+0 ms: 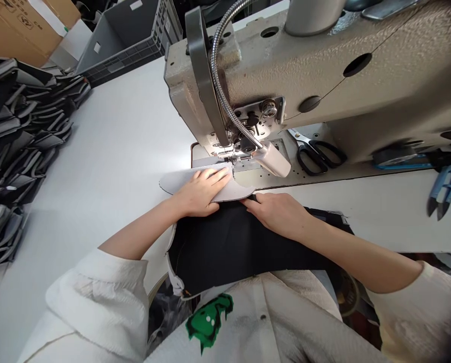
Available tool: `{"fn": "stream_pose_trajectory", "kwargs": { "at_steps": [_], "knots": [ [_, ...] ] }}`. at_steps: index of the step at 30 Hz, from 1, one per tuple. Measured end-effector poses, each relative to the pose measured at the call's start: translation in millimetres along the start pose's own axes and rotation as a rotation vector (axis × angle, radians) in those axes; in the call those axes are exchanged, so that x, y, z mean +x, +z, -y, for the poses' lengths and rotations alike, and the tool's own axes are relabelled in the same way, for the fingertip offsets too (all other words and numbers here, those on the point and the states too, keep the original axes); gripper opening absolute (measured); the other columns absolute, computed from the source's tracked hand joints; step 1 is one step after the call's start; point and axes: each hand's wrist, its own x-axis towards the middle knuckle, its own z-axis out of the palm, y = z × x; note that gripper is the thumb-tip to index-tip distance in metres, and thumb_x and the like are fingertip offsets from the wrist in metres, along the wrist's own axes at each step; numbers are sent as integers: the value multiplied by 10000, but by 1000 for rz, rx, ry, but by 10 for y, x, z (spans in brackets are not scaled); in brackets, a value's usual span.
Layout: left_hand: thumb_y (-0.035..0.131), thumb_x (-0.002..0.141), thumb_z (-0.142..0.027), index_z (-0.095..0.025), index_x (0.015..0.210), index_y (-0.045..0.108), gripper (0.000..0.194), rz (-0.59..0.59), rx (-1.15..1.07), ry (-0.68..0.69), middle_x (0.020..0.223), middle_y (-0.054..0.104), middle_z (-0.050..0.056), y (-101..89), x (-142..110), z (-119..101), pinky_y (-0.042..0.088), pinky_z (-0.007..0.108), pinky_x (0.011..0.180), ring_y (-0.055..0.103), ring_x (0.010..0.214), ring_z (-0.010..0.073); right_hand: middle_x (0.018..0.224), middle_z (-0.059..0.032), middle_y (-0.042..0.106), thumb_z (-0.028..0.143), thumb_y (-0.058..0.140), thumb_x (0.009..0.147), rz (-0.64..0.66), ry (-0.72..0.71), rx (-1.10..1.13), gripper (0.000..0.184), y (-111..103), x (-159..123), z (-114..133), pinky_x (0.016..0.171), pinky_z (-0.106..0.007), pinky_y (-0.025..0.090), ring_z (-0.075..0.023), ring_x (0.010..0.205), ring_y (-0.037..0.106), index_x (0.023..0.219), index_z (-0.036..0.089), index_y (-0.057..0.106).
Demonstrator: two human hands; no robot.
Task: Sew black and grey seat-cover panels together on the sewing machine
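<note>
A beige industrial sewing machine [324, 65] stands on the white table [115, 151]. A light grey fabric piece [172, 181] lies under its needle area [235, 156], lit by a gooseneck lamp [276, 159]. My left hand [201, 191] rests flat on the grey piece, fingers stretched toward the needle. My right hand [276, 212] lies beside it at the grey piece's near edge, fingers pressed down where it meets a black fabric [229, 242] that drapes toward my lap.
Stacks of dark cut pieces [17, 141] fill the left edge. A grey crate [127, 38] and cardboard boxes [21, 22] stand at the back left. Black-handled scissors [318, 154] lie on the machine bed, and blue thread snips [445, 189] lie at the right.
</note>
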Motion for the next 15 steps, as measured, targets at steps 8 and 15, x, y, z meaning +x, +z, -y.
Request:
{"fn": "stream_pose_trajectory", "kwargs": {
  "at_steps": [8, 15],
  "knots": [
    [474, 748, -237, -105, 1470, 277, 759, -51, 38, -17, 1570, 210, 95, 17, 56, -7, 323, 503, 1049, 288, 1332, 341, 763, -29, 580, 267, 396, 980, 15, 82, 22, 327, -72, -13, -20, 492, -290, 120, -148, 621, 525, 1281, 284, 523],
    [469, 747, -142, -129, 1418, 380, 677, -113, 89, -13, 1510, 360, 76, 87, -13, -72, 408, 467, 963, 425, 1186, 309, 770, -38, 585, 305, 363, 996, -15, 114, 26, 289, -68, -44, 25, 506, -289, 129, -147, 657, 531, 1156, 265, 601]
  ]
}}
